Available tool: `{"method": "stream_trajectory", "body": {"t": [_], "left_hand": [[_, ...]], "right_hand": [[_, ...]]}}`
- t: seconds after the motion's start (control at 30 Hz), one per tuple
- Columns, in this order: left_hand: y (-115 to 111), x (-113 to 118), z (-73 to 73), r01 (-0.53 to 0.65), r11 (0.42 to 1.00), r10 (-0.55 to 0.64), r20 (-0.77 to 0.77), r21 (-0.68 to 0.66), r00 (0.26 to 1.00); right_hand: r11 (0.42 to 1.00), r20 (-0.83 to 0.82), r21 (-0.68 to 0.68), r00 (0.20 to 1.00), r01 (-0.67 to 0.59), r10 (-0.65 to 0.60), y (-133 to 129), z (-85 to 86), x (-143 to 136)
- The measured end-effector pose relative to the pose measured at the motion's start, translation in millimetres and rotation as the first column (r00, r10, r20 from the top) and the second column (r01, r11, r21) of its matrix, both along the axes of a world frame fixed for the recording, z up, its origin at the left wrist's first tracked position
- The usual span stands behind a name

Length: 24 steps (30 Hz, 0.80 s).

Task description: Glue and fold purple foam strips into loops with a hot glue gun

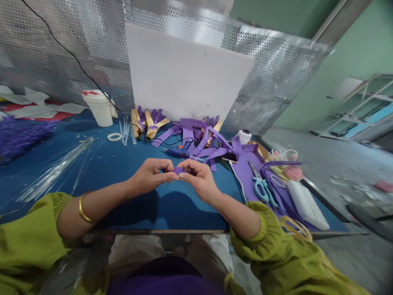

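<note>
Over the front of the blue table (196, 213), a small folded purple piece (178, 170), looking like crepe paper or felt, sits between my fingertips. My left hand (152, 176) pinches its left end with thumb and forefinger. From the other side my right hand (199, 178) grips it the same way, so the two thumbs nearly meet. Much of the piece is hidden by the fingers. Just beyond my hands lies a blue glue gun (178, 152), with purple strips (196, 137) heaped behind and beside it.
Light-blue scissors (260, 186) lie at right on purple sheets, beside a white packet (308, 205). Wrapped purple bouquets (153, 123) lean by a white board (187, 69). At left are clear thin sticks (58, 172), a white tub (98, 108), a tape ring (114, 137) and purple flowers (21, 137).
</note>
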<state>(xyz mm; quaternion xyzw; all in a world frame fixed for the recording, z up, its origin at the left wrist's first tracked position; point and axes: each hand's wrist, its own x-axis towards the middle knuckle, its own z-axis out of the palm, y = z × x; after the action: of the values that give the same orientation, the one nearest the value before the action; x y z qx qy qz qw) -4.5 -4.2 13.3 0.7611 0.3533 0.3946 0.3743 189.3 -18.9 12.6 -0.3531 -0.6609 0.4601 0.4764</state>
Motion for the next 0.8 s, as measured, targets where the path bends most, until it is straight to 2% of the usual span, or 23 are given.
{"method": "stream_trajectory", "body": {"t": [0.07,0.17,0.33,0.47,0.57,0.7,0.8], "left_hand": [[0,1,2.7,0.042,0.997,-0.04,0.041,-0.063,0.998],[0,4,5.4,0.056,0.988,-0.042,0.099,-0.143,0.994],[4,8,-1.0,0.068,0.969,-0.03,0.16,-0.236,0.987],[9,11,-4.3,0.066,0.952,-0.019,0.157,-0.3,0.987],[8,13,-0.9,0.106,0.901,-0.03,0.183,-0.421,0.983],[3,11,3.2,0.203,0.808,-0.067,0.257,-0.553,0.964],[-2,6,3.8,0.139,0.782,0.012,0.237,-0.608,0.971]], "right_hand": [[0.998,-0.049,-0.065,0.999,-0.013,0.01,-1,-1.0,-1],[0.996,-0.08,-0.094,0.997,0.003,-0.01,-3,-0.6,-2],[0.995,-0.067,-0.101,0.998,0.014,-0.021,0,-3.8,-1],[0.995,-0.002,-0.045,0.996,0.087,-0.087,7,-9.1,1],[0.991,0.045,0.025,0.99,0.132,-0.133,10,-12.9,2],[0.992,0.121,0.067,0.986,0.104,-0.112,10,-16.6,4],[0.987,0.13,0.088,0.981,0.133,-0.144,7,-16.0,8]]}}
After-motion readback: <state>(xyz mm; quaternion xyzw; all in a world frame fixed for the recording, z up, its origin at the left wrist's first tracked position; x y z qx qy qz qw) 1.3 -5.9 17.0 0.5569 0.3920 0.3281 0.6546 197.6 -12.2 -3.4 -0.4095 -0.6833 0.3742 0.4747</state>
